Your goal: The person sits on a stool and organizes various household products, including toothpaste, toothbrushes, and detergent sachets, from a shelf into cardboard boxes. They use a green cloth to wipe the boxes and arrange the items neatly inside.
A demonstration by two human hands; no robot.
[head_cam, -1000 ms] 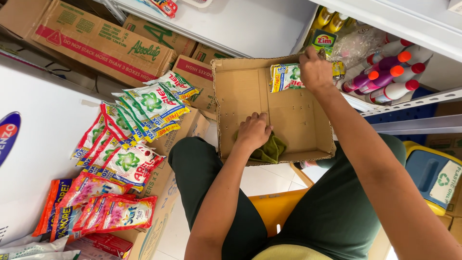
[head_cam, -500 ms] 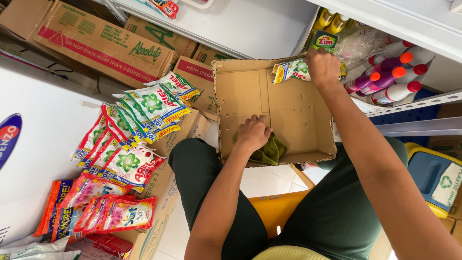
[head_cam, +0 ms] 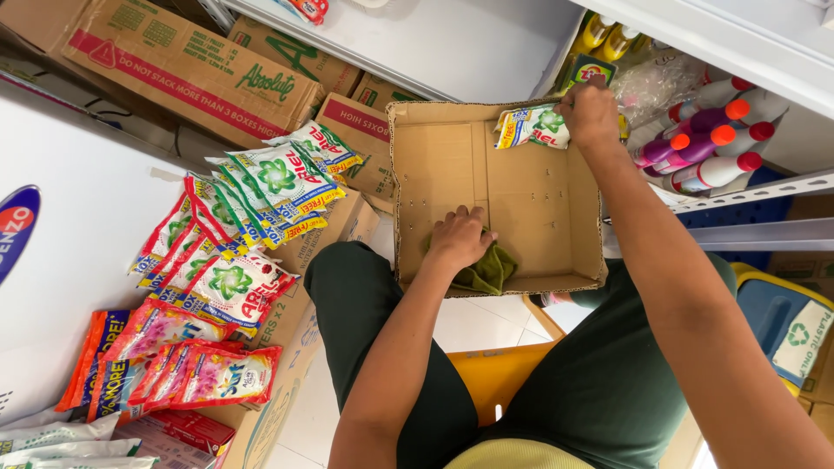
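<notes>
An open brown cardboard box (head_cam: pixel 443 165) rests on my lap. My left hand (head_cam: pixel 459 239) presses a crumpled green cloth (head_cam: pixel 488 272) against the box floor near its front wall. My right hand (head_cam: pixel 591 113) grips a strip of green and white detergent sachets (head_cam: pixel 532 126) at the box's far rim, lifted toward the shelf. The rest of the box floor is bare.
Hanging strips of green, red and pink sachets (head_cam: pixel 248 204) lie on cartons to my left. Bottles with red, orange and purple caps (head_cam: pixel 708 143) fill a metal shelf at right. Large cartons (head_cam: pixel 187 74) stand behind. A yellow stool (head_cam: pixel 499 373) shows between my legs.
My right hand has raised the sachet strip from inside the box up to its far rim. My left hand stays on the green cloth.
</notes>
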